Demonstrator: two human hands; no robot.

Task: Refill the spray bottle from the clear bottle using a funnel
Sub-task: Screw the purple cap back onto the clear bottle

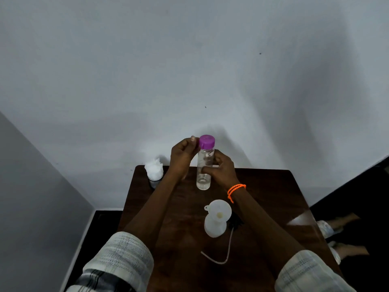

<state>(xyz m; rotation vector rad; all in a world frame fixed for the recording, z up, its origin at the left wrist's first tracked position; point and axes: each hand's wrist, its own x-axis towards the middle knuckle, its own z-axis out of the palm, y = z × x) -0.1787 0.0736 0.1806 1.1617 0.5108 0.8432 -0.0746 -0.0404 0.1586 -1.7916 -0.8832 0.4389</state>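
Observation:
A tall clear bottle (203,165) with a purple cap (207,141) stands upright at the back middle of the dark wooden table (273,197), a little liquid at its bottom. My right hand (221,170) is wrapped around its body. My left hand (183,157) is raised beside the cap with fingers curled, the thumb near the cap's left side; whether it touches is unclear. Nearer to me stands the white spray bottle (214,227) with a white funnel (220,210) sitting in its neck. Its black spray head (235,222) with a pale tube (226,249) lies on the table to the right.
A small container with a white lumpy top (154,171) stands at the table's back left corner. The table is against a white wall. Someone's feet (341,226) are on the dark floor to the right.

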